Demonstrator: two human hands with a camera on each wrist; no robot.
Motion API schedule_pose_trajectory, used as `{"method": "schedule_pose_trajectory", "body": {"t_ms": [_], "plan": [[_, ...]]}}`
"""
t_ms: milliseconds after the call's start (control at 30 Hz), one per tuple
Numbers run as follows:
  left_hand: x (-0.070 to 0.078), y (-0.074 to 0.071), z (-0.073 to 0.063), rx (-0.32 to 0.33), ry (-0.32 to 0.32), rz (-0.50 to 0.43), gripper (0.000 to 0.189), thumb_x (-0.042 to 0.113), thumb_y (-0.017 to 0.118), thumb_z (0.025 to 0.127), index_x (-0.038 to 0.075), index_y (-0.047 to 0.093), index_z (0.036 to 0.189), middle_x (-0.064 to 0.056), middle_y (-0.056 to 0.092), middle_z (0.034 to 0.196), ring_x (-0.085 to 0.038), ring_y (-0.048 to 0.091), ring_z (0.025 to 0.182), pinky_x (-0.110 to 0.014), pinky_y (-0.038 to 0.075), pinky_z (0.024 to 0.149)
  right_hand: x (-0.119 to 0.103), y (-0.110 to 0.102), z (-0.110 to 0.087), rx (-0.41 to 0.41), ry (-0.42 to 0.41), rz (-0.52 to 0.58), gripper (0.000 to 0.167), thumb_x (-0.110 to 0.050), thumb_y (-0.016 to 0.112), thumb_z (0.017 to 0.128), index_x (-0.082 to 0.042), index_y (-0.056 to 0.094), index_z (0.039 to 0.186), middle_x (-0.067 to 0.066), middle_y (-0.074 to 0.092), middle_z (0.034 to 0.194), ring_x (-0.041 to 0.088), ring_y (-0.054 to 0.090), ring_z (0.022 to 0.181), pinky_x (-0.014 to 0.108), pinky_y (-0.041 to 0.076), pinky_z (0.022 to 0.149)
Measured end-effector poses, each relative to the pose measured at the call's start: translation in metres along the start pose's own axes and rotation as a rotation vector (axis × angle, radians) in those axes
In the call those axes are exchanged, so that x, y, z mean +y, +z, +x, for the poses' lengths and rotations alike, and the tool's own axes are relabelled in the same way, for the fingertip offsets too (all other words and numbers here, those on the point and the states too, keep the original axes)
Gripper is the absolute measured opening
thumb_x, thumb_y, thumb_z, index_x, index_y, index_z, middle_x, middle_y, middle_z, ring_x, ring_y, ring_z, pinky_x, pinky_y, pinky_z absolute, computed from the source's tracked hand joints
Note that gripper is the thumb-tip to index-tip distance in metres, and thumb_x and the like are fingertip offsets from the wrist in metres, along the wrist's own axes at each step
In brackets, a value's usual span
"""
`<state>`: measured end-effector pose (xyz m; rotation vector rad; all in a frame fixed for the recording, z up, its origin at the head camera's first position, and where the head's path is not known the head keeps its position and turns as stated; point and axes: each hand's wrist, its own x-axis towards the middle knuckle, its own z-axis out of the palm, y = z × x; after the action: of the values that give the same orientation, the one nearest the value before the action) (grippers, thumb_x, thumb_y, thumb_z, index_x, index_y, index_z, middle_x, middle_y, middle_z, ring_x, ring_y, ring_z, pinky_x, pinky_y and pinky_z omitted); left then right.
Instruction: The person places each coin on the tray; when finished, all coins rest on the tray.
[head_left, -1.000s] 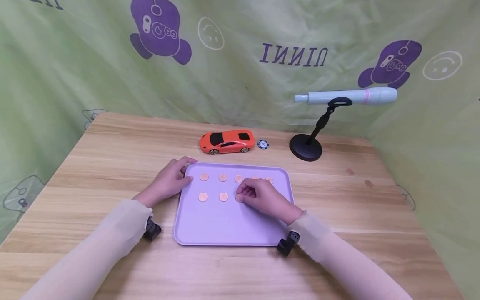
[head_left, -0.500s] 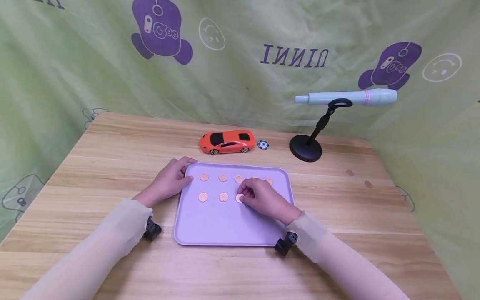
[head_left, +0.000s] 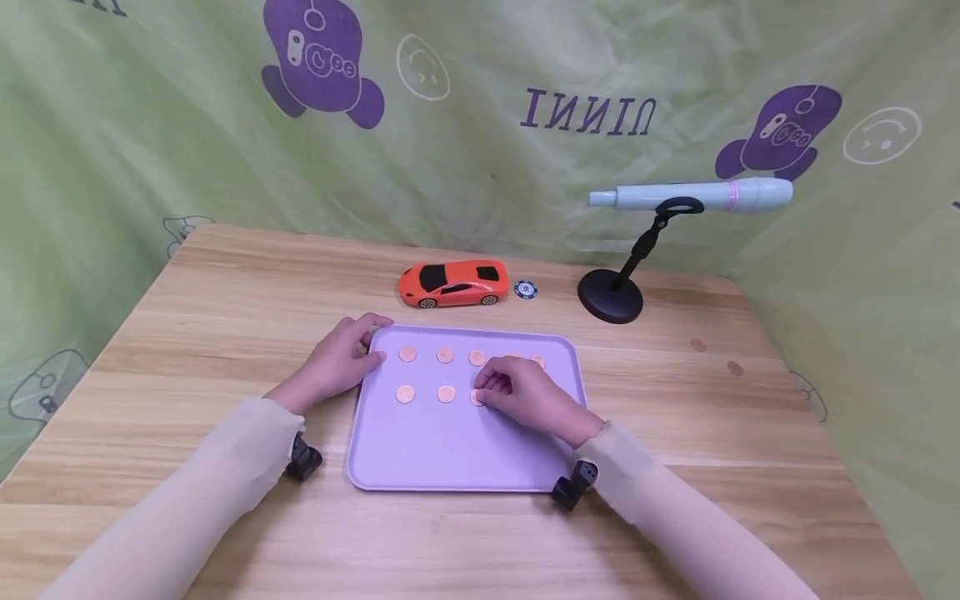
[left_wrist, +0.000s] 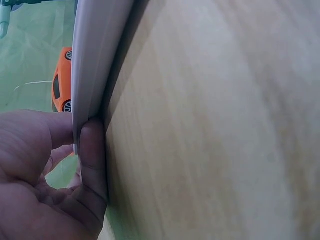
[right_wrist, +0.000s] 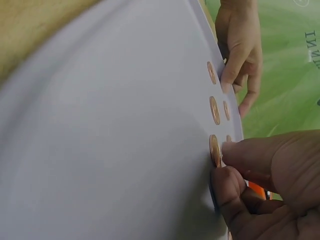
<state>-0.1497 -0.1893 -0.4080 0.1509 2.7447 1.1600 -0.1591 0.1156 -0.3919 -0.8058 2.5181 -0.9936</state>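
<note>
A lilac tray [head_left: 442,450] lies on the wooden table. My left hand [head_left: 337,354] grips its far left corner, thumb over the rim and fingers curled beneath, as the left wrist view shows. Two rows of copper coins lie inside, among them one coin [head_left: 405,394] at the left of the nearer row. My right hand [head_left: 528,396] reaches over the tray and pinches the nearer row's rightmost coin [right_wrist: 215,150] at its edge between thumb and index finger. That coin looks flat against the tray. The same hand partly hides a back-row coin [head_left: 510,357].
Behind the tray stands an orange toy car [head_left: 453,283], with a blue-and-white poker chip [head_left: 526,289] beside it. A pale blue microphone [head_left: 690,195] rests on a black stand [head_left: 611,296] at the back right. Green printed cloth [head_left: 480,167] hangs behind the table.
My right fingertips shift slightly about the coin, uncovering a bit more of it half a second ago, then covering part again. The left hand and tray stay in place.
</note>
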Motion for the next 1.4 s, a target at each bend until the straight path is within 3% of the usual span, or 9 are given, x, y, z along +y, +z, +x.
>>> {"method": "schedule_pose_trajectory", "body": {"t_ms": [333, 533, 767, 1100, 1267, 1400], "plan": [[0.0, -0.001, -0.001, 0.003, -0.003, 0.002, 0.049, 0.007, 0.061, 0.101, 0.005, 0.05, 0.149, -0.024, 0.055, 0.115, -0.025, 0.056, 0.089, -0.029, 0.048, 0.073, 0.007, -0.013, -0.009, 0.004, 0.028, 0.036, 0.011, -0.009, 0.069, 0.098, -0.006, 0.073, 0.108, 0.006, 0.073, 0.097, 0.012, 0.063, 0.089, 0.023, 0.055, 0.083], [-0.002, -0.002, -0.002, 0.004, -0.018, 0.003, 0.049, 0.007, 0.061, 0.101, 0.005, 0.05, 0.149, -0.023, 0.054, 0.115, -0.025, 0.055, 0.087, -0.029, 0.047, 0.072, 0.025, -0.031, -0.021, 0.106, 0.042, 0.058, 0.016, -0.004, 0.069, 0.097, 0.001, 0.072, 0.111, 0.013, 0.074, 0.101, 0.017, 0.067, 0.092, 0.026, 0.058, 0.085], [-0.004, -0.001, -0.003, 0.006, -0.018, 0.0, 0.049, 0.007, 0.061, 0.102, 0.006, 0.05, 0.149, -0.023, 0.054, 0.115, -0.025, 0.055, 0.089, -0.029, 0.048, 0.072, 0.061, -0.063, -0.045, 0.298, 0.137, 0.041, 0.014, -0.004, 0.069, 0.098, 0.002, 0.072, 0.11, 0.018, 0.074, 0.103, 0.018, 0.065, 0.089, 0.019, 0.055, 0.078], [0.002, 0.002, 0.001, -0.01, -0.019, -0.005, 0.049, 0.008, 0.06, 0.102, 0.007, 0.05, 0.15, -0.023, 0.054, 0.118, -0.025, 0.056, 0.09, -0.029, 0.048, 0.073, 0.111, -0.11, -0.095, 0.498, 0.234, -0.076, 0.02, -0.008, 0.065, 0.101, 0.008, 0.069, 0.113, 0.022, 0.07, 0.099, -0.004, 0.053, 0.079, 0.011, 0.048, 0.07], [0.003, 0.001, 0.002, -0.007, -0.024, 0.0, 0.049, 0.008, 0.06, 0.102, 0.007, 0.05, 0.15, -0.023, 0.054, 0.117, -0.025, 0.056, 0.089, -0.029, 0.049, 0.073, 0.142, -0.134, -0.118, 0.587, 0.282, -0.119, 0.023, -0.01, 0.062, 0.102, 0.011, 0.067, 0.113, 0.013, 0.063, 0.089, -0.003, 0.047, 0.071, 0.014, 0.044, 0.058], [0.003, 0.0, 0.001, -0.013, -0.027, -0.002, 0.049, 0.008, 0.06, 0.102, 0.007, 0.049, 0.15, -0.023, 0.054, 0.117, -0.025, 0.056, 0.088, -0.029, 0.049, 0.072, 0.171, -0.153, -0.135, 0.6, 0.351, -0.18, 0.027, -0.007, 0.058, 0.101, 0.016, 0.062, 0.116, 0.026, 0.063, 0.097, 0.009, 0.054, 0.078, 0.016, 0.046, 0.061]]}}
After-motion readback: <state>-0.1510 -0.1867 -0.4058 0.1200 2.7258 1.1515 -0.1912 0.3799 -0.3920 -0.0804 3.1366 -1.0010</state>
